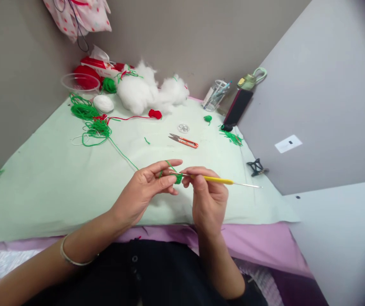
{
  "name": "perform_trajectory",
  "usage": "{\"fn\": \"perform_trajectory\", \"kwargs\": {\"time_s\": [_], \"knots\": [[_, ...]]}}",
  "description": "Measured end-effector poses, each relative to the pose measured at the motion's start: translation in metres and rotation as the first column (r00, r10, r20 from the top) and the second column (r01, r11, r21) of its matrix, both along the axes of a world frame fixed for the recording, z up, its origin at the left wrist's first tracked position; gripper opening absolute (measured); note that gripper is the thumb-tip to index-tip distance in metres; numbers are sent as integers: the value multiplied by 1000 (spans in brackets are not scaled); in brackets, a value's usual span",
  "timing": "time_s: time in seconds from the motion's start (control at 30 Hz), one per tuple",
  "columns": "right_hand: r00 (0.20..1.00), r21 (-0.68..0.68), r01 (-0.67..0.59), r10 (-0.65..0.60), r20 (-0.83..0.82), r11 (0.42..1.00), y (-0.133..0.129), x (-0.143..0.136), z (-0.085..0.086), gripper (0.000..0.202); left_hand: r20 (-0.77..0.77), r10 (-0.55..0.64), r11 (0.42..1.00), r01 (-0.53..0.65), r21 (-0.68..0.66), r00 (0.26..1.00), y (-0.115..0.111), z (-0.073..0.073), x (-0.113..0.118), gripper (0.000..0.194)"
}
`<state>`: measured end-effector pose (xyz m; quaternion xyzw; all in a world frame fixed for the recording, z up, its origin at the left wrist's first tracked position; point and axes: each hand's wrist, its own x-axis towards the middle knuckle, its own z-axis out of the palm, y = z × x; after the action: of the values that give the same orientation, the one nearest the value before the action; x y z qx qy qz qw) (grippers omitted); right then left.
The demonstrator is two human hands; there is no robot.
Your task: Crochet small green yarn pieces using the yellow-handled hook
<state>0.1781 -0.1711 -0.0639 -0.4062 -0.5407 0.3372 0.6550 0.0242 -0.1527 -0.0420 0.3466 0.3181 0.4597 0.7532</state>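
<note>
Left hand (144, 189): fingers pinched on a small green crocheted yarn piece (178, 178), index finger stretched out above it, green strand running over it. Right hand (206, 197): fingers clenched around a yellow-handled metal crochet hook (216, 179), its tip in the piece, between both hands' fingertips. Orange thread snips (184, 140) lie on the pale green counter (58, 182), well beyond the fingers.

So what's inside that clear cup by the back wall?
The clear cup holds several thin stick-like tools, one with a teal tip poking out. What exactly they are, and anything at the bottom, is too small to tell.
</note>
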Motion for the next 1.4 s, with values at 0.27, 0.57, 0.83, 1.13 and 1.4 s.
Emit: {"fn": "perform_trajectory", "kwargs": {"time_s": [0.27, 0.57, 0.83, 1.13, 1.4], "knots": [[996, -19, -32, 31, -84, 999, 1, 5, 5, 21, -44, 23, 999, -22, 24, 999, 1, 0, -3, 31], [850, 359, 58, -234, 472, 932, -11, 2, 2, 27, -98, 111, 986, -97, 139, 989, -3, -2, -1, 45], [902, 337, 175, -288, 321, 925, -4, -1, -4, 24, 146, -74, 980, 98, -171, 987, 4, 0, -2, 35], [925, 256, 104, -188, 330, 961, -2, -5, -1, 24, 41, 12, 1000, -12, -7, 999, 0, 2, 4, 41], [941, 240, 185, -242, 235, 953, -2, 3, 1, 20, 152, -52, 983, 78, -168, 987, 10, -2, 0, 28]]}}
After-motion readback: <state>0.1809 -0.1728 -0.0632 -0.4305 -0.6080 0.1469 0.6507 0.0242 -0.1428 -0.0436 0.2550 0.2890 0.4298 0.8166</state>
